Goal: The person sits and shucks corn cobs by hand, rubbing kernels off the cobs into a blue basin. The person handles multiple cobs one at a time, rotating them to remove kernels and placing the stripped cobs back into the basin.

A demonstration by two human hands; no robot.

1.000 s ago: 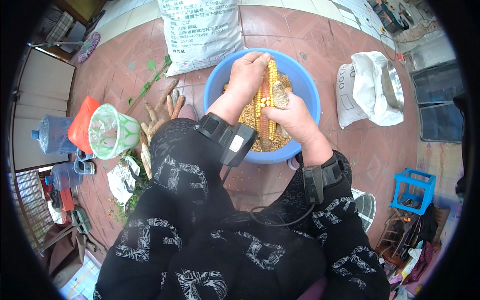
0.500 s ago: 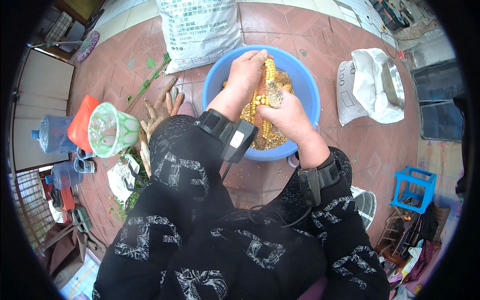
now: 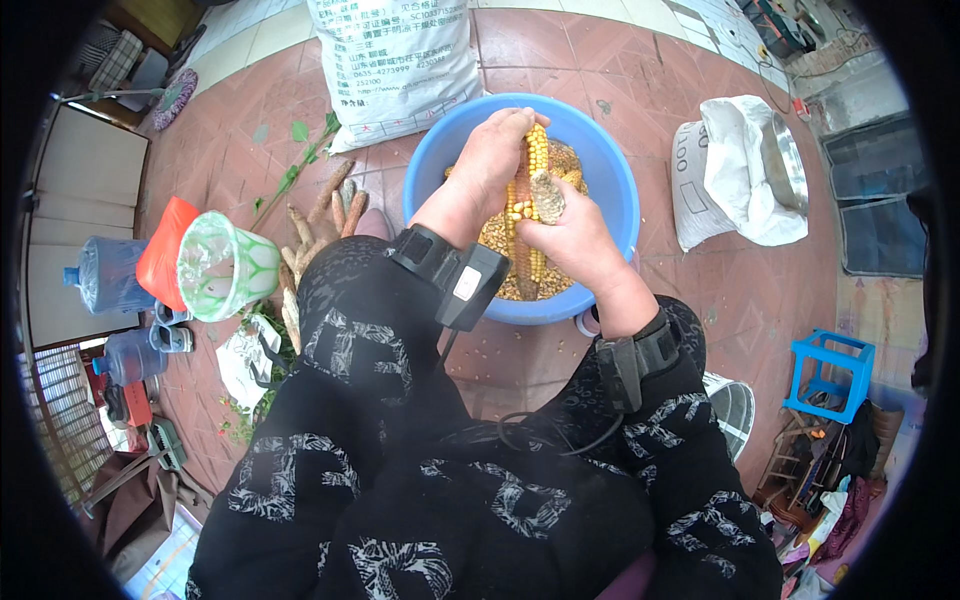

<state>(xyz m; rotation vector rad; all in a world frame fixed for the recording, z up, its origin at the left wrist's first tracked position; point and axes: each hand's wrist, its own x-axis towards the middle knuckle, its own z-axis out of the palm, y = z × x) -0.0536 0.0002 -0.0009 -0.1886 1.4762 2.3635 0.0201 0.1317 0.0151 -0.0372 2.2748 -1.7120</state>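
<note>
My left hand [image 3: 490,155] is closed around the upper part of an ear of corn [image 3: 538,150] that slants over a blue basin. Yellow kernels cover part of the ear, and a reddish strip along it is bare. My right hand [image 3: 580,240] grips a short, rough grey-tan corn cob [image 3: 547,198] and presses it against the ear's side, its thumb lying across the kernels. Beneath both hands, the blue basin [image 3: 622,190] holds a heap of loose kernels [image 3: 565,165]. My fingers hide parts of the ear and the cob.
A full white printed sack [image 3: 400,70] stands beyond the basin; an open white sack [image 3: 750,170] is at right. Several bare cobs [image 3: 330,195] lie left of the basin, near a green-white bin [image 3: 230,265]. A blue stool frame [image 3: 830,375] stands far right.
My right hand, with the cob, has shifted slightly down along the ear. My left hand keeps its hold and has moved very little.
</note>
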